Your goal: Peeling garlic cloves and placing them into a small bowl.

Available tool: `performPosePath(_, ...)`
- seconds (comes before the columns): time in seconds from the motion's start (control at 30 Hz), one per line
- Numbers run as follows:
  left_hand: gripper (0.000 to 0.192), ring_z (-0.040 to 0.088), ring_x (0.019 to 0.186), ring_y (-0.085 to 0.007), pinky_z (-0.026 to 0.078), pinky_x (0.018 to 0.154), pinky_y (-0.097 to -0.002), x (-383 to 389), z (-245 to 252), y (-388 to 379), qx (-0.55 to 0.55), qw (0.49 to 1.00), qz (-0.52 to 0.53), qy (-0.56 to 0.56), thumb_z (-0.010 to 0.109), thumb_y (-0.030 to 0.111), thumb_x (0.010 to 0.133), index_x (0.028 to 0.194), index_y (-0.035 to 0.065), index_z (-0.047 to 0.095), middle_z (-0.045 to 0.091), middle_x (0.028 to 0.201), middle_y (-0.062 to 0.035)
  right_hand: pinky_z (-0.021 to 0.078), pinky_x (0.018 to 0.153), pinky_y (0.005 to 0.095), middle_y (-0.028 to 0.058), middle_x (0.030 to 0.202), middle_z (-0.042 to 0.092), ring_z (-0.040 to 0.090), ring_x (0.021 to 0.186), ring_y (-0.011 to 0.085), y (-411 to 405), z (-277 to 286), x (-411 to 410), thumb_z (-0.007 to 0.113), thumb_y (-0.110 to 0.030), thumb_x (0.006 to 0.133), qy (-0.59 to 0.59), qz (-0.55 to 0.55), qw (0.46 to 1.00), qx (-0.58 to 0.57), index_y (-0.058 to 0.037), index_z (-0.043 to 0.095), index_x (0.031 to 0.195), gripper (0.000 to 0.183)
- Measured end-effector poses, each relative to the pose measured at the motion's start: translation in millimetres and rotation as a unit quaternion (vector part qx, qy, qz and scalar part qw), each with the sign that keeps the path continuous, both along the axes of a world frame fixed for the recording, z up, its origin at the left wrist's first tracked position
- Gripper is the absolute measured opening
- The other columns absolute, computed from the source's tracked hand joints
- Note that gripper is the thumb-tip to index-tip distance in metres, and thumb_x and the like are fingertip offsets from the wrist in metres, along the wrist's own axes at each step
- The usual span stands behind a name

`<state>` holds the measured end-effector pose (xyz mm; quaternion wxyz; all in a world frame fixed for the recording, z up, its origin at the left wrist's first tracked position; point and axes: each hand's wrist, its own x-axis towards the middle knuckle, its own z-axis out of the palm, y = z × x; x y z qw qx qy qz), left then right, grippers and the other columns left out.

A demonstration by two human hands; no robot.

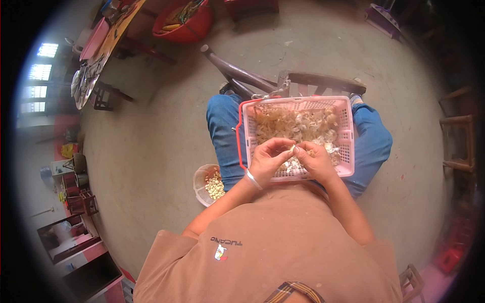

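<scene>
My left hand (269, 157) and my right hand (315, 159) meet over the near side of a pink plastic basket (299, 100). Between their thumbs and fingertips they pinch a small pale garlic clove (293, 147), partly covered by the fingers. Dry garlic skins (276, 125) fill much of the basket, with some garlic bulbs (329, 111) at its far right. Whiter skin flakes (293, 165) lie below my hands. On the floor to my left, partly behind my forearm, a clear plastic bowl (201, 185) holds many peeled garlic cloves (215, 186).
The basket rests at my lap between my knees, its red handle (238, 140) folded left. Beyond it stands a dark wooden chair or stool frame (322, 79). A red tub (189, 32) with corn and a cluttered table (117, 38) are at the far left. A purple dustpan (382, 21) lies far right.
</scene>
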<state>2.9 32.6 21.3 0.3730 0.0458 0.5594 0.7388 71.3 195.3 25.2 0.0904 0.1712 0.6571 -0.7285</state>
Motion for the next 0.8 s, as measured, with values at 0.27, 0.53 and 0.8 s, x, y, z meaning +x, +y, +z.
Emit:
performPosePath(0.27, 0.023, 0.061, 0.084, -0.0096, 0.051, 0.076, -0.0242, -0.7, 7.1, -0.3, -0.010, 1.000, -0.008, -0.025, 0.064, 0.011, 0.088, 0.109, 0.0006, 0.061, 0.066, 0.096, -0.0043, 0.0399, 0.060, 0.0215, -0.0034, 0.072, 0.055, 0.048, 0.068, 0.0049, 1.5, -2.1, 0.6, 0.059, -0.026, 0.092, 0.059, 0.015, 0.997, 0.052, -0.0026, 0.063, 0.089, 0.024)
performPosePath(0.53, 0.021, 0.062, 0.084, -0.0105, 0.053, 0.075, -0.0267, -0.1, -1.7, -3.9, 0.014, 0.993, 0.009, -0.116, 0.059, 0.015, 0.091, 0.109, 0.0026, 0.061, 0.065, 0.097, -0.0035, 0.0466, 0.068, 0.0279, 0.0071, 0.077, 0.065, 0.058, 0.074, 0.0101, -0.6, -3.5, -1.2, 0.063, -0.024, 0.085, 0.025, -0.007, 0.997, 0.076, 0.0006, 0.064, 0.089, 0.024)
performPosePath(0.8, 0.022, 0.065, 0.083, -0.0159, 0.055, 0.074, -0.0287, -6.3, 2.2, -7.2, 0.055, 0.961, 0.051, -0.265, 0.060, 0.013, 0.089, 0.109, 0.0022, 0.058, 0.065, 0.095, -0.0067, 0.0471, 0.069, 0.0271, 0.0061, 0.079, 0.066, 0.056, 0.075, 0.0083, 0.3, -11.0, 0.1, 0.064, -0.020, 0.084, 0.001, -0.026, 0.993, 0.117, 0.0010, 0.064, 0.092, 0.022)
